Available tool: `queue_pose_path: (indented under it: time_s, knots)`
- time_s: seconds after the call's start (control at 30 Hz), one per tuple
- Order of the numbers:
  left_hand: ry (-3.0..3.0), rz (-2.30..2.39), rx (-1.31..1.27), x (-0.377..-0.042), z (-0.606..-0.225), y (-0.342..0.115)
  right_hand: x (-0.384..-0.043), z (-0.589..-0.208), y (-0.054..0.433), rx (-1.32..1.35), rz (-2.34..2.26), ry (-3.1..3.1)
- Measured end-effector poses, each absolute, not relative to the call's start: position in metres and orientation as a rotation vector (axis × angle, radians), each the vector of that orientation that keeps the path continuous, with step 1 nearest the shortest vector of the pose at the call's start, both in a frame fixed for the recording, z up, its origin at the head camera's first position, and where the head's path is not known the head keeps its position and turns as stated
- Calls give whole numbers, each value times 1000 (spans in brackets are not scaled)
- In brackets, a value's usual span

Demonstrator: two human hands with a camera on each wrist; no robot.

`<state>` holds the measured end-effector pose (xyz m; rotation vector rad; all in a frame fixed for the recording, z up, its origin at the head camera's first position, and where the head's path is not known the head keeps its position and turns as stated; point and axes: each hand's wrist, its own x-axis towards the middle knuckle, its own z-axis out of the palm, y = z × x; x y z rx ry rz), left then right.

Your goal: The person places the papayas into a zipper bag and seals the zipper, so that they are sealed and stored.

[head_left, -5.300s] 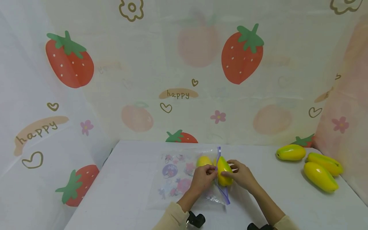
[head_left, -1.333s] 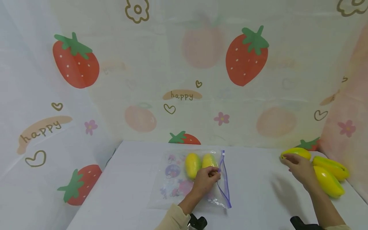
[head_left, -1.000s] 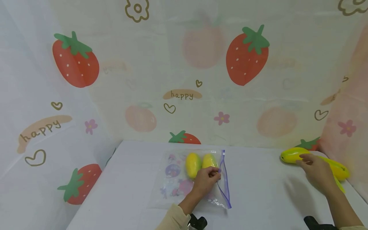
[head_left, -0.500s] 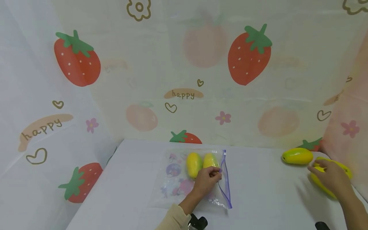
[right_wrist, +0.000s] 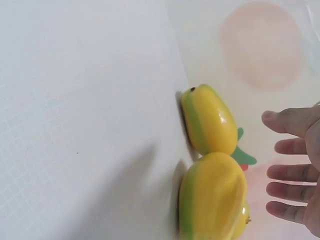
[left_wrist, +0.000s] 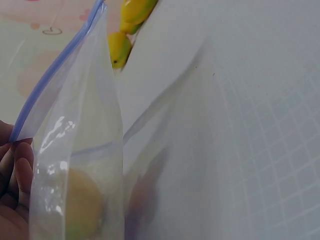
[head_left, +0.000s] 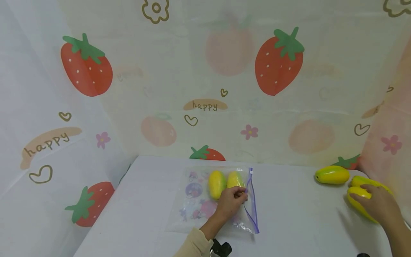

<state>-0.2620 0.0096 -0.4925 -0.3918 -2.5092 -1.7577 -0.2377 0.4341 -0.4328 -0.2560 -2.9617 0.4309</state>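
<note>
In the head view, my left hand (head_left: 229, 201) pinches the purple-edged mouth of a clear printed zip bag (head_left: 181, 200) lying on the table. Its mouth gapes in the left wrist view, where my fingers grip the purple strip (left_wrist: 55, 70). Two yellow-green mango-like fruits (head_left: 216, 184) are inside. At the far right, my right hand (head_left: 380, 205) hovers over the nearest (head_left: 359, 192) of three similar fruits. The right wrist view shows its fingers spread and apart from the fruits, with the nearest fruit (right_wrist: 212, 195) in front of another (right_wrist: 210, 120).
The left fruit of that group (head_left: 332, 175) lies near the table's back edge, and another (head_left: 369, 181) is partly behind my right hand. A strawberry-print cloth (head_left: 205, 71) rises behind the white table (head_left: 128, 214) and along its sides.
Earlier, both hands were at the bag mouth with a fruit; that fruit is now inside. My right hand has moved right, past the left fruit to the nearest one. My left hand keeps its grip.
</note>
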Motion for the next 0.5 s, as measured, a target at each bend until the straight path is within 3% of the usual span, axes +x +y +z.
queue_pose_path:
  time_s: [0.37, 0.5]
  knots:
    - [-2508, -1760, -398, -261, -491, 9, -233, -443, 445, -258, 333, -2981]
    - [-2506, -1762, -400, -261, -491, 9, -233, -447, 447, -383, 363, -3064]
